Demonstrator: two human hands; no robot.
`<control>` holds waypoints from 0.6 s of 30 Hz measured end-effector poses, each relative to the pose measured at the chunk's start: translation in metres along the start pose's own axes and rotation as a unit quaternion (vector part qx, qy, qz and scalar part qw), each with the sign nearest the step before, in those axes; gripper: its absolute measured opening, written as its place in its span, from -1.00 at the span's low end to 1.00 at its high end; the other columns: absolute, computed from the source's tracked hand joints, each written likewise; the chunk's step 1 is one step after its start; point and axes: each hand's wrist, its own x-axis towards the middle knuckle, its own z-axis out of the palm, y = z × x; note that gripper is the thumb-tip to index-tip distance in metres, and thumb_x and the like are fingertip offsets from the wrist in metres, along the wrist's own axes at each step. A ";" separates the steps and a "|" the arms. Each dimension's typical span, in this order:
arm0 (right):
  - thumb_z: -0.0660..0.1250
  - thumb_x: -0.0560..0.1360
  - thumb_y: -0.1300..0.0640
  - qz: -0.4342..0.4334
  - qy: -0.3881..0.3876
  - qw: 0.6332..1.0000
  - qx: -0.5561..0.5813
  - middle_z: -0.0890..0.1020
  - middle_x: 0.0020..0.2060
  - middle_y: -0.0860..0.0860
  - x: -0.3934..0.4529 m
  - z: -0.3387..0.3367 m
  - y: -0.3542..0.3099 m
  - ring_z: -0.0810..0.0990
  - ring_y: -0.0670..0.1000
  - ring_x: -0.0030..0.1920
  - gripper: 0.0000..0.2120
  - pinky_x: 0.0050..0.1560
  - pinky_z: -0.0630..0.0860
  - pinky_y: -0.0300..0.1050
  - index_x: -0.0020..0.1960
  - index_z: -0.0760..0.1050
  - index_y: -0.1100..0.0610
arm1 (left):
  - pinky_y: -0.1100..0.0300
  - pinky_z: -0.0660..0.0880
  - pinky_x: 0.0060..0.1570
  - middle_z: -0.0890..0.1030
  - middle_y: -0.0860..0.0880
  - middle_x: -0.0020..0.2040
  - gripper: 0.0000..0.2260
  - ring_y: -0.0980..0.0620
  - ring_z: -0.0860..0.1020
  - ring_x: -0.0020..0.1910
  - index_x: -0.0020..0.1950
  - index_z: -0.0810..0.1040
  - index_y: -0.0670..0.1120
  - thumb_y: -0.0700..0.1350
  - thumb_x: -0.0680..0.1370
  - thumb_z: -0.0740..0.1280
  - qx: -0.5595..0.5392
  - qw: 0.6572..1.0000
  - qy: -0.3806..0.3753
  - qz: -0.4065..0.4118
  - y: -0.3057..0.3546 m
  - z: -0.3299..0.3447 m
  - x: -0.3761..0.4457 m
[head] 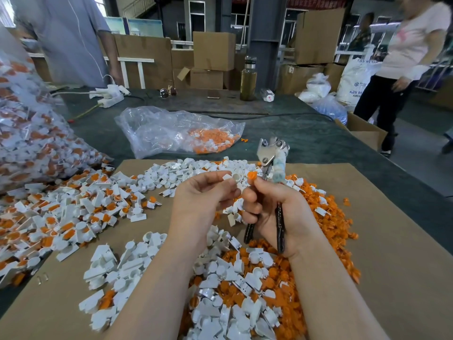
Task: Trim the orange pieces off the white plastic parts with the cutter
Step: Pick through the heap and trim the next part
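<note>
Pinching a white plastic part point(233, 177) at its fingertips, the left hand point(203, 192) holds it above the cardboard point(382, 278); the right hand point(272, 207) grips the upright cutter point(270, 168) and pinches an orange piece point(252, 177) just beside the part.

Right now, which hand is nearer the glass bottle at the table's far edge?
Right. The right hand, gripping the cutter, sits almost straight below the bottle in the picture; the left hand, pinching a white part, is further to the left.

both hands point(206, 190) point(272, 204) raised, fingers curled
</note>
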 end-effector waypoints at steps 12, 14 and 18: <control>0.20 0.49 0.18 0.032 -0.083 0.991 0.098 0.39 -0.43 -0.01 -0.004 -0.004 -0.002 0.30 -0.07 -0.45 -0.89 -0.43 0.34 -0.20 -0.13 0.49 0.18 | 0.28 0.61 -0.22 0.71 -0.07 -0.27 -0.91 0.05 0.69 -0.28 -0.08 0.66 -0.14 -0.30 0.47 0.46 -0.006 1.000 -0.018 0.012 0.001 -0.001 -0.001; 0.24 0.47 0.18 0.033 -0.106 0.988 0.110 0.38 -0.43 -0.01 -0.004 -0.006 -0.002 0.29 -0.07 -0.45 -0.91 -0.42 0.34 -0.20 -0.13 0.50 0.17 | 0.27 0.61 -0.22 0.70 -0.06 -0.28 -0.91 0.05 0.68 -0.28 -0.08 0.66 -0.14 -0.30 0.47 0.46 -0.004 1.000 -0.018 0.011 0.000 -0.001 0.000; 0.32 0.41 0.17 -0.007 -0.056 0.997 0.059 0.39 -0.42 0.00 -0.004 -0.007 -0.004 0.30 -0.06 -0.45 -0.93 -0.43 0.35 -0.20 -0.14 0.45 0.14 | 0.25 0.62 -0.19 0.71 -0.06 -0.26 -0.90 0.04 0.70 -0.25 -0.09 0.68 -0.10 -0.27 0.46 0.48 0.009 1.000 -0.017 0.007 -0.001 -0.003 0.000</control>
